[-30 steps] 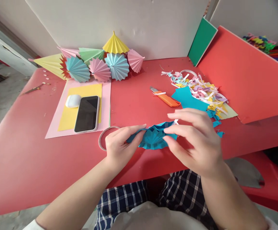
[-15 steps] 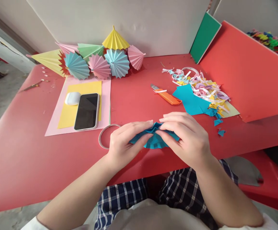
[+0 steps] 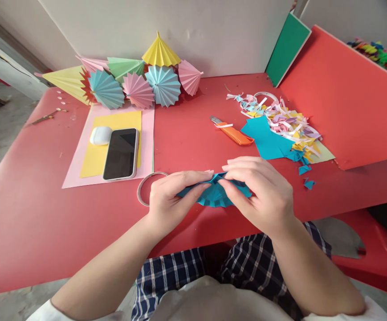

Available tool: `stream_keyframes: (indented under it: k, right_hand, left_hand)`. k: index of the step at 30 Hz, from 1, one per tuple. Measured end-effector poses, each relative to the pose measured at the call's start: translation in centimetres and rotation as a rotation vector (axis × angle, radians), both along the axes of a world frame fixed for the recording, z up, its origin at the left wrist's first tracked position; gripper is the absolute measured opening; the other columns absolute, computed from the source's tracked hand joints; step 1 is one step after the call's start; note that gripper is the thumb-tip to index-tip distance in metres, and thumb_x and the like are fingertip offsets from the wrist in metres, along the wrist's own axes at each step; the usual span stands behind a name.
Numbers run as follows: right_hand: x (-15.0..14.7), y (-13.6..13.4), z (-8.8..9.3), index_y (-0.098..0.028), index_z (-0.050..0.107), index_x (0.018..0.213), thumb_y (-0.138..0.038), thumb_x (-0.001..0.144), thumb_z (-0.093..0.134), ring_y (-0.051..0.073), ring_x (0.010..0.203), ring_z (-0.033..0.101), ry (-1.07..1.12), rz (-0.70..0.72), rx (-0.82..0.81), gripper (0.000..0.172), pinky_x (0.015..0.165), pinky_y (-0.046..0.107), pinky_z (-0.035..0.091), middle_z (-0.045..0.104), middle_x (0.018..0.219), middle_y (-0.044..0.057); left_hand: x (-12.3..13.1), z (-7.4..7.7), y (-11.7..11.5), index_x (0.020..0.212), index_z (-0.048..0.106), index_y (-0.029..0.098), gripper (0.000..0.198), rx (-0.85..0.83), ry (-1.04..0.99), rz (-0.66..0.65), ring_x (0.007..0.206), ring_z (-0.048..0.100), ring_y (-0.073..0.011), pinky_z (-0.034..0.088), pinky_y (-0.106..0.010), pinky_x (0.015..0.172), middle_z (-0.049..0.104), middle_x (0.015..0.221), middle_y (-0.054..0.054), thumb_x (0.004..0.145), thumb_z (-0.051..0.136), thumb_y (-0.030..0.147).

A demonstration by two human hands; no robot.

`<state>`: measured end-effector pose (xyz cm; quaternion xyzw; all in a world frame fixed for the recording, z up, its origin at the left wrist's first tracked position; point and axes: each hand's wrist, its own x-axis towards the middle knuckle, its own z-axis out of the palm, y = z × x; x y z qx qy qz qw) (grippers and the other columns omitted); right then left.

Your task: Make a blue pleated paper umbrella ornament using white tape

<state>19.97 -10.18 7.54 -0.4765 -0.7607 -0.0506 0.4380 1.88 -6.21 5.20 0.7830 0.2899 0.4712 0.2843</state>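
Pleated blue paper (image 3: 216, 196) pinched between two hands, near edge of red table (image 3: 89, 236).
Left hand (image 3: 171, 198): thumb and fingers pinching the paper's upper rim; right hand (image 3: 262, 191) the same, fingertips just beside the left's. A small fold shows in the gap; the fanned part hangs below the fingertips, toward the person. Tape ring (image 3: 140, 189) just beside left hand; orange cutter (image 3: 236, 135) beyond, blade pointing away.

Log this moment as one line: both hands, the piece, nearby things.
left hand: pinching pleated blue paper | right hand: pinching same paper | beside left hand: tape roll | beyond hands: orange utility knife
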Motion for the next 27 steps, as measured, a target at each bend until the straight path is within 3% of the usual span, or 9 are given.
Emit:
stream_keyframes:
  k: [27]
  right_hand:
    - [-0.85,-0.09,-0.16,-0.019,0.056,0.081,-0.011,0.074,0.063,0.017,0.078,0.067,0.003,-0.059,0.089,0.012,0.079,0.034,0.054,0.068,0.071,0.002]
  left_hand:
    - [0.33,0.22,-0.08,0.092,0.067,0.021,0.022,0.068,-0.024,0.030,0.074,0.068,-0.0109,0.058,-0.021,0.066,0.073,0.087,0.001,0.076,0.065,0.006]
